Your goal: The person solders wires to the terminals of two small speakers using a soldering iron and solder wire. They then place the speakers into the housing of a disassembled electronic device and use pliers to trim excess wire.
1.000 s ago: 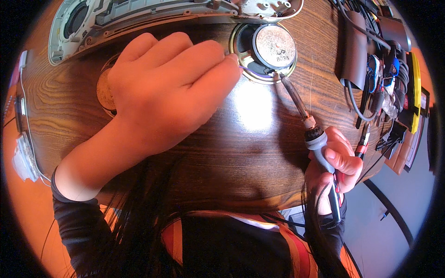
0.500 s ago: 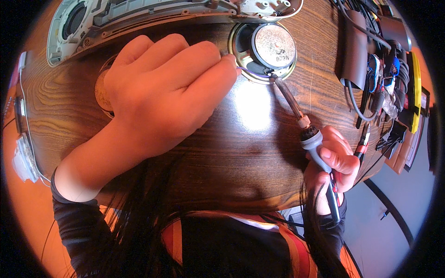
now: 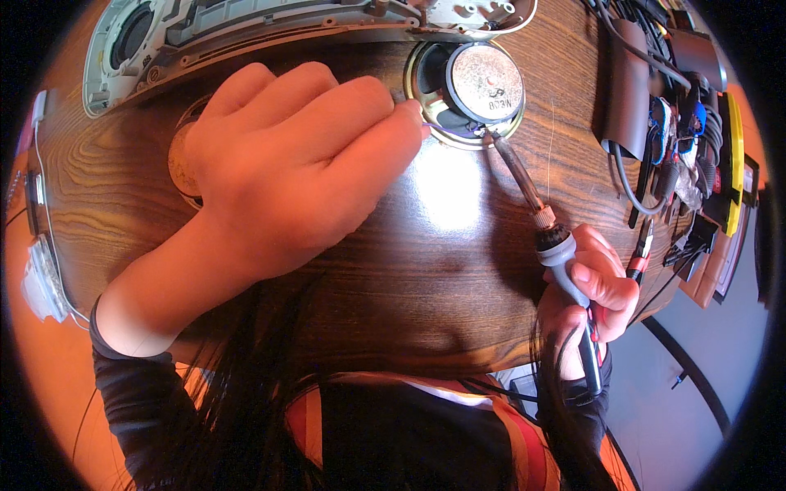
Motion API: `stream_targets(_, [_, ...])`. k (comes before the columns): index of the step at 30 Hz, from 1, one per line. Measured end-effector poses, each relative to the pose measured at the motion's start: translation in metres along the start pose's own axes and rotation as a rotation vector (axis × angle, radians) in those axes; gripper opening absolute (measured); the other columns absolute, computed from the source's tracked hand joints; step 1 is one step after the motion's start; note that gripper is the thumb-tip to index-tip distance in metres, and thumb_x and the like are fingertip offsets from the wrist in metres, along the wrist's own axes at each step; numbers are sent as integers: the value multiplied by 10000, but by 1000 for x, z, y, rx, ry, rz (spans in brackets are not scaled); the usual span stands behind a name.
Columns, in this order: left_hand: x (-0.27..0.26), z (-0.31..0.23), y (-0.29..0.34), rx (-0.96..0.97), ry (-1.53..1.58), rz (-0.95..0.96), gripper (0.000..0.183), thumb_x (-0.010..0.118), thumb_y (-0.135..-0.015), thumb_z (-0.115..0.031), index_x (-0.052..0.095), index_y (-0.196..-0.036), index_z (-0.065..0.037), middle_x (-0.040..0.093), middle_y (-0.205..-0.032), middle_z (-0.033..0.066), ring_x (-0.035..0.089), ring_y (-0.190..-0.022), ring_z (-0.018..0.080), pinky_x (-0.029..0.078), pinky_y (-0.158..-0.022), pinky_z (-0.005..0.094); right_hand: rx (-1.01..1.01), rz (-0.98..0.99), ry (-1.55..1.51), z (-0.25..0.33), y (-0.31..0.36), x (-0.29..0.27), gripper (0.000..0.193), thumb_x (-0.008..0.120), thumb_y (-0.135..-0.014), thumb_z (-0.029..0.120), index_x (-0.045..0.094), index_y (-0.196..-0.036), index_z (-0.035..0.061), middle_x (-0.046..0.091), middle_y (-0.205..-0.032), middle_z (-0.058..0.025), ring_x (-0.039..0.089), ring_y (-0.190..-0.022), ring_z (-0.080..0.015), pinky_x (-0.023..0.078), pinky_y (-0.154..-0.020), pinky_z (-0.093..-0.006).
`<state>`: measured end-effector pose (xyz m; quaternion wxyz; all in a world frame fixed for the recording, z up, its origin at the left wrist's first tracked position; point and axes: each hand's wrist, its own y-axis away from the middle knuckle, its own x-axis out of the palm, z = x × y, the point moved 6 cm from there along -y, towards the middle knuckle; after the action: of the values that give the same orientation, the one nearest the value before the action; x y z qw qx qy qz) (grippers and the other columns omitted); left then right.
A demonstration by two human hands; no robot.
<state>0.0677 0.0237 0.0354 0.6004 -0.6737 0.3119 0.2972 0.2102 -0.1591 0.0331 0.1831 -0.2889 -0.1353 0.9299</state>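
A round loudspeaker (image 3: 489,80) lies magnet up on the dark wooden table. My left hand (image 3: 286,164) is closed beside it, with a thin purple wire (image 3: 446,130) pinched between thumb and forefinger. That wire runs from my fingertips to the terminal at the speaker's near rim. In my right hand (image 3: 602,282) is a soldering iron (image 3: 565,258), gripped by its grey and black handle. Its tip meets or sits very close to the terminal, where the wire ends. A second speaker (image 3: 182,164) is partly hidden behind my left hand.
A long grey plastic housing (image 3: 270,37) stretches across the table's far side. On the right are a dark grey holder (image 3: 626,98), tangled cables and a yellow-edged object (image 3: 737,164). A clear plastic bag (image 3: 42,278) lies at the left edge. Dark hair strands hang into the near view.
The soldering iron and my right hand have shifted slightly right. My left hand has moved a touch toward the speaker, still pinching the wire.
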Motion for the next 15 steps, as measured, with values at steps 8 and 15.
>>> stream_targets(8, [2,-2,1,52,8,9,317,779,-648,-118,678,-946,-70,617,-726,20,556,-566,156,341,-477,268,26,89,-33,0,1,-2,487,603,-870,505,521,-968,35,597,-760,-137,577,-778,-279,428,-818,-456])
stream_targets(15, [2,-2,1,35,18,12,298,778,-650,-116,678,-927,-71,625,-733,26,560,-569,158,342,-477,269,39,128,-22,-2,5,-3,479,607,-872,490,522,-973,29,610,-873,-163,577,-952,-319,394,-922,-495])
